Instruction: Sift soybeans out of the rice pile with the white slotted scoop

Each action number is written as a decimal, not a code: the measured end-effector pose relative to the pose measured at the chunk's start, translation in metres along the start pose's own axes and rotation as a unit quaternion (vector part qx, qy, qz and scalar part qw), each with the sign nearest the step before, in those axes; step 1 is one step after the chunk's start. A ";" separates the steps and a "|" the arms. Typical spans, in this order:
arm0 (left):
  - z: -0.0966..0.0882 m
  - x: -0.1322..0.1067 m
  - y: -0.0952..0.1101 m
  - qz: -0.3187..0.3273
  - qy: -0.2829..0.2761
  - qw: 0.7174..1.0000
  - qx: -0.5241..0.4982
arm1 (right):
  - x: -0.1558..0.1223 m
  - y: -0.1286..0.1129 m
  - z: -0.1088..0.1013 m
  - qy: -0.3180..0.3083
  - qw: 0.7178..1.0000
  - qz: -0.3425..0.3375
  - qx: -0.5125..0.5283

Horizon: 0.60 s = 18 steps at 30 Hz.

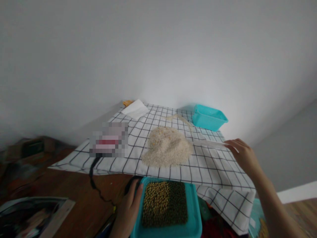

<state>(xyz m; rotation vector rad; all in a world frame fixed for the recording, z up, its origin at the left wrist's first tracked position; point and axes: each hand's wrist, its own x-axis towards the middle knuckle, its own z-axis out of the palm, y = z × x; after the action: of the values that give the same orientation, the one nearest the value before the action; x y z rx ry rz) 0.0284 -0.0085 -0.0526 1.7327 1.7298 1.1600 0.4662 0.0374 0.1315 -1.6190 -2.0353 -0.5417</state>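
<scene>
Wrapped against the left side of a turquoise plastic tub [194,211] is my left hand [132,205], its fingers closed near the rim. Yellow soybeans [156,201] fill the tub's left half and dark green beans [178,205] its right half. My right hand [239,150] pinches a translucent flat strip [210,143], whose far end meets the right edge of a pale grain heap [168,147]. That heap looks like rice, with a few yellowish bits in it. Beneath lies a white checked cloth [210,172].
A second turquoise tub [209,117] stands at the back right of the cloth. Behind the heap runs a thin line of grain [183,119]. White paper [136,109] lies back left. A blurred-out device [109,140] with a black cord rests on the left. A wall stands behind.
</scene>
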 end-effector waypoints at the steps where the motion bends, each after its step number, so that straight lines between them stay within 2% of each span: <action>1: 0.000 -0.001 -0.002 0.001 -0.003 1.000 0.003 | -0.002 0.000 -0.002 0.000 1.000 -0.001 0.000; 4: -0.003 -0.001 -0.001 0.022 -0.041 0.999 0.008 | -0.009 0.002 -0.009 -0.001 1.000 -0.006 0.002; 6: -0.005 0.001 0.004 0.003 -0.053 0.999 0.002 | -0.013 0.003 -0.013 0.000 1.000 -0.009 0.003; 9: -0.004 0.003 0.013 -0.051 -0.047 0.997 -0.021 | -0.016 0.001 -0.017 0.011 1.000 -0.005 -0.005; 11: -0.001 0.004 0.015 -0.062 -0.038 0.997 -0.029 | -0.016 -0.002 -0.017 0.020 1.000 0.002 -0.019; 14: 0.000 0.002 0.012 -0.056 -0.023 0.998 -0.030 | -0.012 -0.009 -0.013 0.025 0.999 0.007 -0.037; 18: -0.004 0.001 0.010 -0.029 -0.038 0.998 -0.038 | -0.006 -0.017 -0.007 0.015 0.999 -0.005 -0.042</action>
<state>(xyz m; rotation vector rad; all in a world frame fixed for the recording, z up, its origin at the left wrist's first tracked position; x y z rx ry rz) 0.0306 -0.0101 -0.0424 1.6490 1.6589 1.1066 0.4518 0.0252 0.1331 -1.6400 -2.0247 -0.6582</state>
